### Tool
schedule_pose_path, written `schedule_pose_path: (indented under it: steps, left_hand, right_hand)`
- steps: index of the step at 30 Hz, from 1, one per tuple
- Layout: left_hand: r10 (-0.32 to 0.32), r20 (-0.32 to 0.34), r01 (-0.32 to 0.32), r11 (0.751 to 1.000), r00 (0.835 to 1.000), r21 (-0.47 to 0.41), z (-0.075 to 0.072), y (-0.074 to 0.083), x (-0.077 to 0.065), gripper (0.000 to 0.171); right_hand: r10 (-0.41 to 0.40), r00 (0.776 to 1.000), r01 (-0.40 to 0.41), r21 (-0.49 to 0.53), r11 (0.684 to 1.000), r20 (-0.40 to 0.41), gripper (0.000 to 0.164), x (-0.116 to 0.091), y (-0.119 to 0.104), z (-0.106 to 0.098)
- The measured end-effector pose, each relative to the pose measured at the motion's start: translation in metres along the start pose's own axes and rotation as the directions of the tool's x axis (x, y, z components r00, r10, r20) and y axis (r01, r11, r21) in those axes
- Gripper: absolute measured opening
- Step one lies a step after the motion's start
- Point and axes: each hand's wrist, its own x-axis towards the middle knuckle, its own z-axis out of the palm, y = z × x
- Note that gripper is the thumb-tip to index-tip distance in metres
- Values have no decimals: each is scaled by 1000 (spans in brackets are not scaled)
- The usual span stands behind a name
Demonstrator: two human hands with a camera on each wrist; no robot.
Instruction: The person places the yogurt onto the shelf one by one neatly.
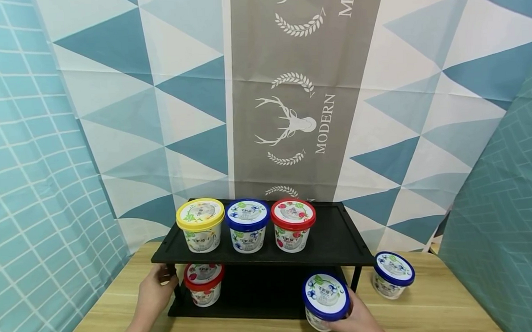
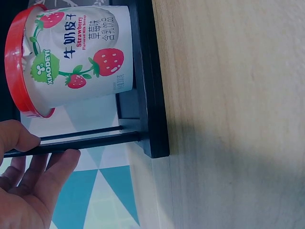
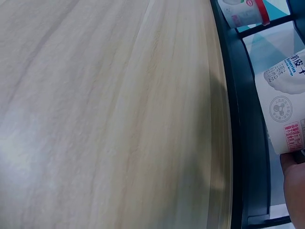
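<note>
A black two-tier shelf rack stands on the wooden table. At its front left corner my left hand pinches the thin post between thumb and fingers. Beside that post, a red-lidded strawberry tub sits on the lower tier. My right hand grips a blue-lidded tub from its right side, at the front right of the lower tier. This tub tilts a little towards me, and its white wall shows in the right wrist view. Whether its base touches the rack cannot be made out.
On the upper tier stand a yellow-lidded tub, a blue-lidded tub and a red-lidded tub in a row. Another blue-lidded tub stands on the table, right of the rack. Patterned cloth hangs behind.
</note>
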Motion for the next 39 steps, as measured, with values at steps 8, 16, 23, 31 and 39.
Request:
schedule_pose_path:
  steps: [8,16,23,31,39]
  left_hand:
    - [8,-9,-8,1000,1000,-6,1,-2,1,32]
    - [5,-3,-5,1000,1000,-9,0,-3,1,33]
    - [7,2,-7,1000,1000,-20,1,-3,1,34]
    - [8,-3,-9,1000,1000,-19,3,-4,3,34]
    - [9,-5,-9,1000,1000,-12,2,-4,1,33]
  right_hand:
    - [-7,1000,7,-5,1000,4,94,4,-5,6]
    - [-25,1000,25,-33,999,-16,95,9,-8,14]
    - [-9,1000,9,-8,1000,-27,99,14,-11,21]
    - [20,999,-19,18,1000,-33,100,18,-15,27]
    - [-31,999,32,48,998,-11,98,23,-18,34]
